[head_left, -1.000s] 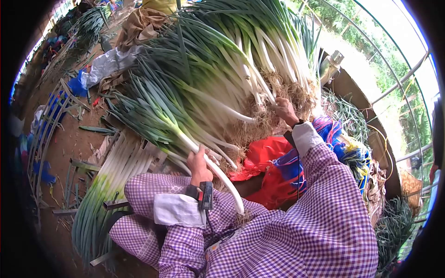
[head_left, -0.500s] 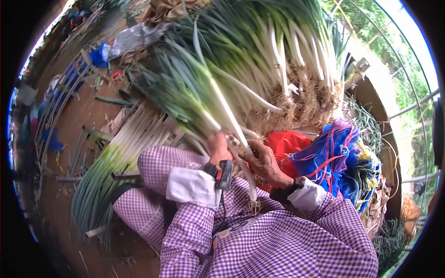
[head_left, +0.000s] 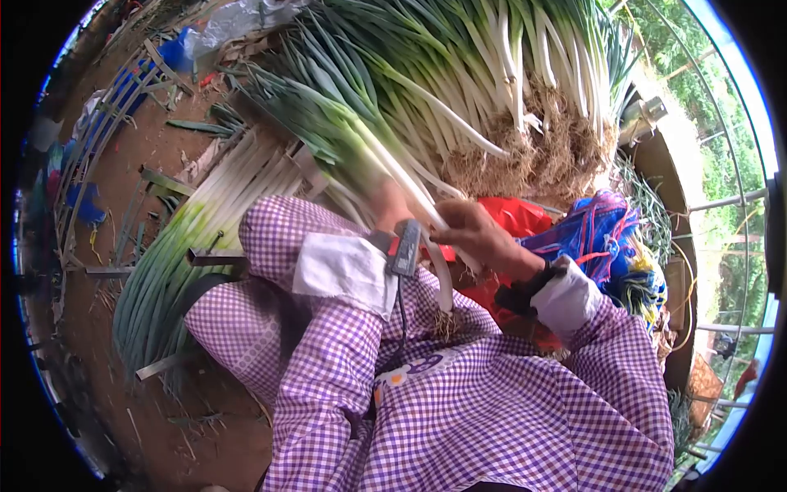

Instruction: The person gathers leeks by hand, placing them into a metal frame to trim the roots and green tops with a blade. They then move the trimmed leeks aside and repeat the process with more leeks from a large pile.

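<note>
My left hand (head_left: 388, 207) is blurred over the white stalks of some green onions; its fingers are hard to make out. My right hand (head_left: 479, 234) has its fingers closed round the lower stalk of a green onion (head_left: 393, 170), just right of my left hand. A bent white stalk with a root tuft (head_left: 445, 320) hangs below the hands over my checked clothing. Above and to the right lies a large pile of green onions (head_left: 459, 90) with brown, soil-covered roots. Several trimmed-looking white stalks with green leaves (head_left: 201, 221) lie in a row at the left.
Metal bars (head_left: 215, 257) stick out beside my knee. Right of my hands are a red plastic bag (head_left: 516, 215) and blue netting (head_left: 602, 234). A curved rack (head_left: 94, 156) stands at the far left, and leaf scraps (head_left: 201, 127) lie on the brown ground.
The view has shifted. Both hands have moved up slightly relative to my clothing, and the held stalks lie closer together. My left hand is now blurred.
</note>
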`<action>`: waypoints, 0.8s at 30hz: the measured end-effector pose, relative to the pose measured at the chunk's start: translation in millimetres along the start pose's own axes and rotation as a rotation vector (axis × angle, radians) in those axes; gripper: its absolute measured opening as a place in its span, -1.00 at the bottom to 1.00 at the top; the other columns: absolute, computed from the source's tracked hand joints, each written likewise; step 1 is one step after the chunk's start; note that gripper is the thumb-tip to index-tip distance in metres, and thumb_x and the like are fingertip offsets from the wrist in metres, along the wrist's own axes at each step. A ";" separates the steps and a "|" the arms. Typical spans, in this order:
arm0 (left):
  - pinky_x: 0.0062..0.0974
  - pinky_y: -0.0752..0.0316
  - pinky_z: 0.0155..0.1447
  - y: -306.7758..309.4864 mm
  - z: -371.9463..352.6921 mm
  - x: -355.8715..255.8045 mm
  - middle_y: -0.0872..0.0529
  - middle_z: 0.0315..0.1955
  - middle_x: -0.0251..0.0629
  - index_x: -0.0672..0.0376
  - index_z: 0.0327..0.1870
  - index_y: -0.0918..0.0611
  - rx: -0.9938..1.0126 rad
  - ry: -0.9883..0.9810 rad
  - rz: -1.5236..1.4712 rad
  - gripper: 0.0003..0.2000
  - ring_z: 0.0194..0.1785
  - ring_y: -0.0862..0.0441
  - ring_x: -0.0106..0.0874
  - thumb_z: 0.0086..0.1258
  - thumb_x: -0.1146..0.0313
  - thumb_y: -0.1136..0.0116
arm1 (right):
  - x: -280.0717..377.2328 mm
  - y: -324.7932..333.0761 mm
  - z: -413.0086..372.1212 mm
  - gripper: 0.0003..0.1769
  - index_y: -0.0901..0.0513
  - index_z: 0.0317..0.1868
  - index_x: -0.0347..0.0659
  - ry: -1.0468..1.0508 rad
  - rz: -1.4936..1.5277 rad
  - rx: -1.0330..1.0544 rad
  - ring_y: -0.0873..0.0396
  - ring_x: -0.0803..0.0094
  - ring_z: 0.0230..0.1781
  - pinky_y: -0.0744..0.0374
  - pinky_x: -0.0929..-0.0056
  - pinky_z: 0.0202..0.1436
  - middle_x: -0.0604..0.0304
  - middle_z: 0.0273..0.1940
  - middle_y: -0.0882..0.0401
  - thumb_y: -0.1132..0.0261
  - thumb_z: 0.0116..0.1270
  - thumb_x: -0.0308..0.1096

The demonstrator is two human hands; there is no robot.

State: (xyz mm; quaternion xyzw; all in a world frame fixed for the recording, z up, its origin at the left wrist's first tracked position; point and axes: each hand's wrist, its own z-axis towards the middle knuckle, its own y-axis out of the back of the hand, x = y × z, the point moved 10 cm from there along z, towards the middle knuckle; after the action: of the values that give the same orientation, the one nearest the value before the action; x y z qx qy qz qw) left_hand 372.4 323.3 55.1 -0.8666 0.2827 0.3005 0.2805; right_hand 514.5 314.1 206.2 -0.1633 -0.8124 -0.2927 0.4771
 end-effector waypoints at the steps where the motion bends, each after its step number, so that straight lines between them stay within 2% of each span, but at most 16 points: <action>1: -0.10 -0.60 0.21 -2.3 -3.0 2.6 -0.74 0.12 -0.11 0.20 0.18 -0.63 0.017 0.019 -0.027 -0.58 0.09 -0.72 -0.09 0.62 0.08 0.09 | 0.0 2.0 -1.1 -0.60 -0.63 0.10 -0.47 -0.025 0.034 -0.013 -0.61 0.52 -0.10 -0.59 0.46 0.02 0.17 -0.13 -0.67 -0.41 0.33 -0.38; 4: -0.12 -0.59 0.21 -13.7 -4.3 7.0 -0.74 0.10 -0.09 0.21 0.18 -0.62 0.027 0.127 -0.271 -0.57 0.07 -0.71 -0.08 0.61 0.05 0.07 | 1.0 1.7 -4.7 -0.61 -0.63 0.11 -0.45 -0.074 0.167 -0.043 -0.64 0.49 -0.08 -0.63 0.45 0.05 0.14 -0.11 -0.67 -0.39 0.35 -0.41; 8: -0.14 -0.59 0.13 -10.5 -3.5 6.6 -0.72 0.01 -0.11 0.20 0.13 -0.61 0.015 0.107 -0.284 -0.57 0.00 -0.70 -0.11 0.60 0.00 0.05 | 5.1 -7.7 -10.2 -0.59 -0.58 0.18 -0.42 -0.177 0.374 -0.047 -0.69 0.41 -0.07 -0.71 0.39 0.08 0.09 -0.07 -0.67 -0.38 0.37 -0.44; 11: -0.15 -0.60 0.07 -8.7 -4.3 6.0 -0.71 -0.05 -0.12 0.19 0.09 -0.60 0.005 0.095 -0.284 -0.56 -0.06 -0.69 -0.13 0.59 -0.04 0.05 | 1.4 -17.6 -24.5 -0.65 -0.65 0.02 -0.39 -0.213 0.449 -0.149 -0.63 0.35 -0.07 -0.58 0.33 0.01 0.05 -0.11 -0.66 -0.43 0.23 -0.48; 15: -0.17 -0.60 0.00 -10.2 0.8 -0.7 -0.70 -0.13 -0.15 0.18 0.03 -0.59 -0.007 0.073 -0.296 -0.55 -0.14 -0.68 -0.16 0.58 -0.08 0.03 | -6.2 -25.1 -33.8 -0.45 -0.52 0.27 -0.37 -0.180 0.490 -0.191 -0.64 0.32 -0.01 -0.61 0.34 0.06 0.01 0.01 -0.68 -0.40 0.25 -0.54; 18: -0.19 -0.60 -0.06 -6.1 -0.3 -2.5 -0.68 -0.20 -0.16 0.17 -0.01 -0.58 -0.015 0.062 -0.306 -0.54 -0.20 -0.67 -0.18 0.57 -0.12 0.02 | -2.2 -25.9 -37.2 -0.42 -0.50 0.31 -0.38 -0.188 0.435 -0.203 -0.65 0.30 -0.01 -0.62 0.32 0.06 -0.02 0.05 -0.67 -0.40 0.25 -0.55; 19: -0.19 -0.60 -0.08 -6.1 0.8 -3.0 -0.68 -0.22 -0.17 0.17 -0.02 -0.58 -0.018 0.056 -0.308 -0.53 -0.22 -0.67 -0.19 0.57 -0.13 0.02 | -10.4 -25.9 -37.2 -0.40 -0.49 0.32 -0.39 -0.188 0.499 -0.222 -0.66 0.30 0.01 -0.63 0.31 0.06 -0.06 0.07 -0.67 -0.39 0.25 -0.56; 24: -0.22 -0.60 -0.18 -6.5 8.2 -2.3 -0.66 -0.32 -0.19 0.15 -0.09 -0.56 -0.026 0.025 -0.318 -0.51 -0.32 -0.65 -0.22 0.56 -0.19 0.01 | -21.1 -22.4 -35.6 -0.40 -0.46 0.32 -0.39 -0.145 0.283 -0.173 -0.72 0.28 -0.09 -0.68 0.27 -0.05 -0.11 0.07 -0.68 -0.37 0.26 -0.54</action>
State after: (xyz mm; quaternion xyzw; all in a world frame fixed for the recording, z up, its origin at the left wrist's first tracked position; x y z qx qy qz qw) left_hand 372.2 333.8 53.3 -0.9077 0.1414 0.2453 0.3097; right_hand 536.9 274.5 193.9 -0.3371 -0.7854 -0.2789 0.4378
